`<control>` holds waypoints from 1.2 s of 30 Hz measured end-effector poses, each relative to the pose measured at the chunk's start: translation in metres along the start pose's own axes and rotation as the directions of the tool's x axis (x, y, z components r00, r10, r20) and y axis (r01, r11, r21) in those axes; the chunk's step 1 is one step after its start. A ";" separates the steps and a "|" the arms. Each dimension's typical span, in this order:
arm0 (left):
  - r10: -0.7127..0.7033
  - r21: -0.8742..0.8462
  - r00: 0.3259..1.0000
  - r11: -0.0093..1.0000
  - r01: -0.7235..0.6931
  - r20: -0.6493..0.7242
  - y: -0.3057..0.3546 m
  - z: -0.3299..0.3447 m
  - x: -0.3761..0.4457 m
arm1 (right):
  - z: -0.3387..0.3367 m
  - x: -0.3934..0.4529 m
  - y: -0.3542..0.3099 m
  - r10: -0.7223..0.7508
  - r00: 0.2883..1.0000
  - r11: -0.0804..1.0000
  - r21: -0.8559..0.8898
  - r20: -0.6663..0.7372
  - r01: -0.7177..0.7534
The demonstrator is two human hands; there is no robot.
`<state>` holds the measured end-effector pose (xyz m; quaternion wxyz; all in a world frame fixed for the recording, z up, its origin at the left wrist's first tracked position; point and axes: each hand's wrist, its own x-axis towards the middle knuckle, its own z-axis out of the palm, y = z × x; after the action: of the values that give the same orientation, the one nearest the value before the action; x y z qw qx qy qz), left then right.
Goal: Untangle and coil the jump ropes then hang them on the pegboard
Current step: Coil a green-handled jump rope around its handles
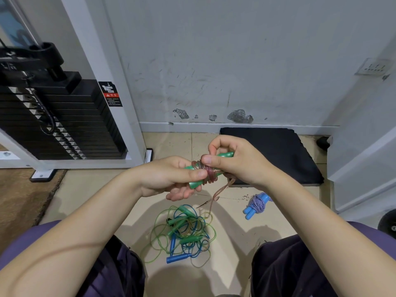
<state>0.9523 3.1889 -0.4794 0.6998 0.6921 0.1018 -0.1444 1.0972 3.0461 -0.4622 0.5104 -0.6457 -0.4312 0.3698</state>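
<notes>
My left hand (171, 179) grips a pair of green jump-rope handles (194, 183) held together, with a reddish-brown rope (211, 173) wound several turns around them. My right hand (237, 162) pinches that rope at the handles, thumb on the coil. A loose end of the rope (218, 194) hangs down from the bundle toward the floor. Below, between my knees, a tangled pile of green and blue jump ropes (184, 232) with green and blue handles lies on the tiled floor. To the right lies a coiled blue-and-white rope with blue handles (257, 204). No pegboard is in view.
A black weight stack machine (55, 116) in a white frame stands at the left. A black mat (274, 153) lies against the scuffed wall ahead. A wall socket (374, 66) is at the upper right. A brown carpet edge (25, 200) is at the left.
</notes>
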 end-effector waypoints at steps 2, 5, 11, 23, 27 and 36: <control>-0.036 -0.043 0.997 0.998 0.039 0.070 0.001 -0.001 -0.002 | -0.001 -0.001 -0.001 -0.031 1.000 0.999 -0.031 0.001 0.031; -0.094 0.005 0.987 0.996 0.094 0.129 0.005 -0.002 -0.005 | -0.003 -0.002 -0.001 -0.046 0.999 0.995 -0.087 0.017 0.048; -0.045 0.177 0.997 0.984 0.033 0.064 0.005 0.005 -0.004 | -0.004 0.000 0.003 0.016 0.995 0.991 -0.134 0.099 -0.002; 0.227 -0.015 0.894 0.968 -0.252 -0.386 0.012 -0.001 -0.002 | -0.015 0.005 0.015 0.014 0.976 0.957 0.280 0.219 -0.077; 0.194 -0.026 0.774 0.965 -0.261 -0.603 0.011 -0.004 0.002 | -0.002 0.005 0.015 0.057 0.995 0.997 0.046 0.084 -0.061; 0.100 0.066 0.672 0.995 -0.076 -0.734 0.004 -0.017 0.002 | 0.006 0.001 0.003 -0.108 0.993 0.936 -0.341 -0.037 0.089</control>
<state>0.9568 3.2055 -0.4773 0.5956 0.7060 0.3391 0.1784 1.0926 3.0484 -0.4663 0.4211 -0.7114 -0.5060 0.2460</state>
